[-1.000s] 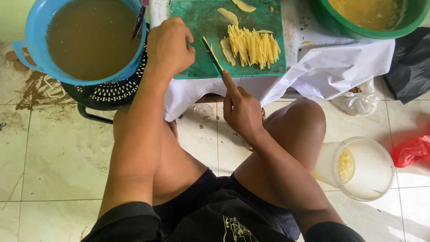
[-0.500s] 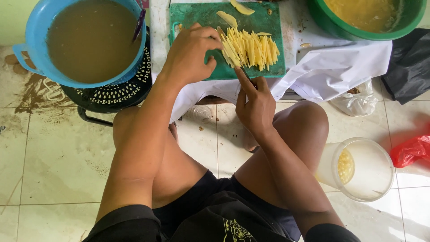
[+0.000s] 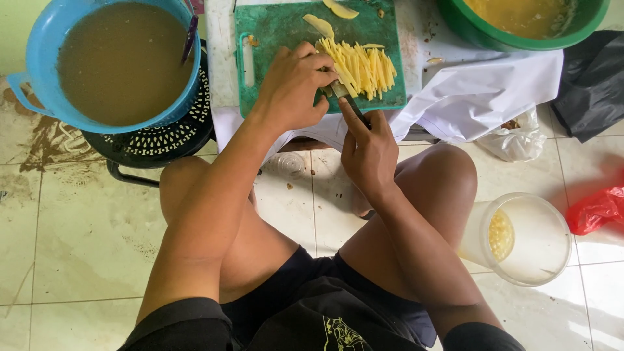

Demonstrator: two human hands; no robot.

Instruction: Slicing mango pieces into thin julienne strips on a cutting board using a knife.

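You're mid-cut: right hand (image 3: 369,151) grips the knife (image 3: 346,99), left hand (image 3: 294,84) curled beside it pinning the yellow strips (image 3: 364,65); next, feed them steadily under the blade.

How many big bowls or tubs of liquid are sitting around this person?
2. A blue tub of brown liquid stands at upper left on a black perforated stool; a green bowl of yellowish liquid sits at upper right, partly cut off by the frame. Others may lie outside the view.

Floor-level home kitchen: cutting board (image 3: 273,39), basins (image 3: 39,58)
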